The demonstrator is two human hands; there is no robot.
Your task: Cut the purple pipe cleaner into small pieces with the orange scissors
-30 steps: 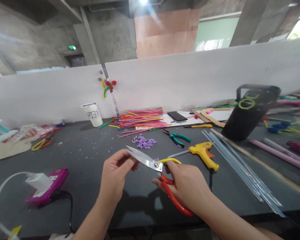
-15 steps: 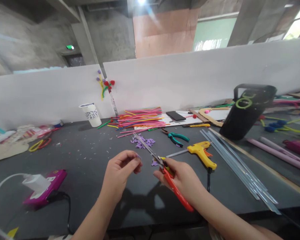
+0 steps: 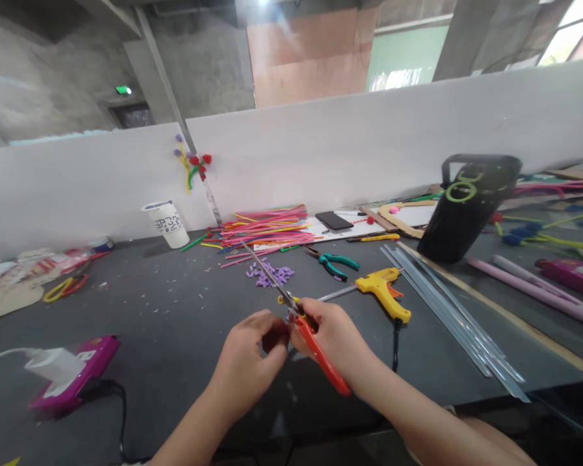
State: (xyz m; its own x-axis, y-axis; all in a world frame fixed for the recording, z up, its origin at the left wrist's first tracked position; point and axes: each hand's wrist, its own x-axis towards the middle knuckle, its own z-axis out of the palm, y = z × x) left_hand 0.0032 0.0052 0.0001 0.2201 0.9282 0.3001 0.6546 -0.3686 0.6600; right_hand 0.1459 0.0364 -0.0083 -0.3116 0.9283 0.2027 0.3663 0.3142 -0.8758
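Note:
My right hand [image 3: 328, 333] is closed around a pair of scissors [image 3: 323, 356] with red handles, blades angled up and to the left. My left hand [image 3: 255, 353] is pinched, its fingertips meeting the right hand's fingers beside the scissors' pivot. Whatever lies between those fingertips is too small and covered to make out. Just beyond the blades is a pile of short purple pieces [image 3: 271, 274]. A yellow hot glue gun [image 3: 383, 291], with a clear stick in its back, lies to the right of my hands. Teal-handled pliers [image 3: 337, 262] rest behind it.
Pink and red pipe cleaners [image 3: 267, 230] are heaped by the white partition. A patterned cup [image 3: 168, 223], a phone [image 3: 334, 221] and a black tumbler [image 3: 466, 213] stand or lie along the back. Clear glue sticks [image 3: 457, 317] lie right; a purple power strip [image 3: 78, 372] lies left.
My hands have come together, the left fingertips now touching the right hand. The scissors have shifted left in view. The whole scene has slid slightly left as the camera turned.

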